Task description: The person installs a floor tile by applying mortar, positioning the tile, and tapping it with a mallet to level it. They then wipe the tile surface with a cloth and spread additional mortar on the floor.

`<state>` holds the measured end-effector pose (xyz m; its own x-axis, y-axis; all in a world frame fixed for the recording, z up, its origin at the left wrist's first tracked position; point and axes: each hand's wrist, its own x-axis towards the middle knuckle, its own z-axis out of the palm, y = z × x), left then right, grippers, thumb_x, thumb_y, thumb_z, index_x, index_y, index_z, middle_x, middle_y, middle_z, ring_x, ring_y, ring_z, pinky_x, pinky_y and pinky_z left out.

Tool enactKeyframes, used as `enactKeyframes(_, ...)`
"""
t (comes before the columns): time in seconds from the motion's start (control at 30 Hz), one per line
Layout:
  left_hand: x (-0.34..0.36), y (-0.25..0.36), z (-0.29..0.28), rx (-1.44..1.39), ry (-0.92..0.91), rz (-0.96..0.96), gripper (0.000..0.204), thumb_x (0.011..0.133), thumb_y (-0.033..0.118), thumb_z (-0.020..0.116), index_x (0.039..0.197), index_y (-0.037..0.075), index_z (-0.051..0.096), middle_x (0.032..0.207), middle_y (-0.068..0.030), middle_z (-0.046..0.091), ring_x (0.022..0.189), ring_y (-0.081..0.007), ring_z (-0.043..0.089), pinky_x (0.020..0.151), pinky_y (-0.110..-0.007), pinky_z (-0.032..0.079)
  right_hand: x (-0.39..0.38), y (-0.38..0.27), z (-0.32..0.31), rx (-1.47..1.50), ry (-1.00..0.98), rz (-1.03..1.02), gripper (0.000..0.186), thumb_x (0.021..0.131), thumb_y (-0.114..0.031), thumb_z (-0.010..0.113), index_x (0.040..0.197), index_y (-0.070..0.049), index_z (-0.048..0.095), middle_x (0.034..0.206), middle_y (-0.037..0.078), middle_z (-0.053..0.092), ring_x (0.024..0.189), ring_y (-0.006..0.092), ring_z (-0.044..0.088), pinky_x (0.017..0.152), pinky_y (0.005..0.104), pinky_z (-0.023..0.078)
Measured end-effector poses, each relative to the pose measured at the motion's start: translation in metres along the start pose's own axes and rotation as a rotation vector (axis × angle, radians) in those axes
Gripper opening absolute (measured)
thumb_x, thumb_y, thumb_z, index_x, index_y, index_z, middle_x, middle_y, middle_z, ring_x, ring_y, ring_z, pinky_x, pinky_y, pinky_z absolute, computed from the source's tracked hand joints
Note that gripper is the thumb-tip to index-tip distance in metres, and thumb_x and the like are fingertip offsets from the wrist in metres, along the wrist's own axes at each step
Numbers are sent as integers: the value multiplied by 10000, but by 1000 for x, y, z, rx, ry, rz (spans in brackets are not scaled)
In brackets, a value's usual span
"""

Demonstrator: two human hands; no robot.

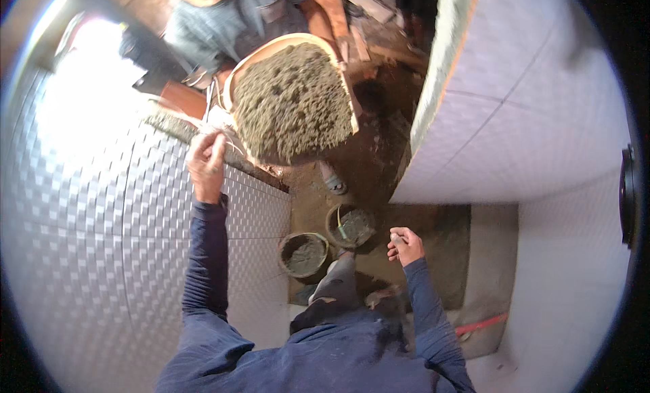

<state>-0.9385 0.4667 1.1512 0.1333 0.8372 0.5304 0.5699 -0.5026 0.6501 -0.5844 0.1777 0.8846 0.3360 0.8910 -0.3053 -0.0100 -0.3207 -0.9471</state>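
Observation:
My left hand [206, 164] is stretched forward over the top of the left tiled wall, its fingers pinched on thin pale string [196, 122]. Just beyond those fingertips is a wide, tan-rimmed pan [353, 103], heaped with grey-brown mortar [291, 98]. It is tilted toward me in front of another person [230, 27], whose grip on it is mostly hidden. My right hand [405, 246] hovers low on the right with curled fingers; whatever may be inside them is hidden. Two buckets of grey mix, one left [305, 255] and one right [350, 226], stand by my leg.
Patterned white tiles cover the left wall [88, 210]. A white panelled wall [514, 115] with a rough edge closes in the right. A pipe end [332, 180] rises beyond the buckets. Rubble and boards [369, 14] lie at the back; a red strip [482, 324] lies lower right.

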Motion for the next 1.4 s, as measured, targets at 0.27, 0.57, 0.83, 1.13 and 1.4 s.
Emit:
enactKeyframes(0.27, 168, -50, 85, 575, -330, 403, 286, 842, 58, 636, 1128, 58, 646, 1102, -187, 636, 1010, -386, 628, 867, -425, 503, 13, 70, 158, 111, -373, 315, 368, 933, -133, 541, 1301, -144, 563, 1066, 104, 662, 918, 266, 656, 785, 410, 559)
enactKeyframes(0.57, 222, -147, 131, 622, -538, 606, 404, 910, 166, 607, 1289, 33, 558, 1261, -238, 571, 1202, -401, 537, 997, -433, 455, 38, -25, 268, 1373, -929, 686, 519, 930, -256, 666, 1395, -147, 464, 1350, 126, 548, 1383, 308, 374, 993, 485, 449)
enactKeyframes(0.83, 243, -174, 143, 283, -1038, 96, 449, 950, 397, 622, 1154, -4, 625, 1076, -120, 643, 1038, -228, 587, 946, -348, 436, 60, -55, 279, 1554, -560, 634, 378, 881, -79, 669, 1244, -17, 582, 1155, 145, 662, 983, 290, 683, 799, 420, 603)
enactKeyframes(1.13, 185, -152, 154, 123, -1005, 82, 247, 930, 227, 671, 789, 85, 527, 734, 58, 435, 709, -62, 391, 651, -233, 340, 24, -32, 219, 1023, -370, 564, 355, 885, -16, 620, 1228, 51, 559, 1172, 248, 585, 1074, 382, 613, 967, 502, 500)
enactKeyframes(1.4, 52, -28, 265, 250, -1038, 213, 290, 907, 255, 679, 780, 16, 575, 620, -91, 508, 562, -190, 472, 553, -348, 398, -16, 143, 111, 335, 338, 296, 182, 787, -119, 725, 938, -82, 630, 876, 76, 593, 751, 253, 625, 546, 378, 496)
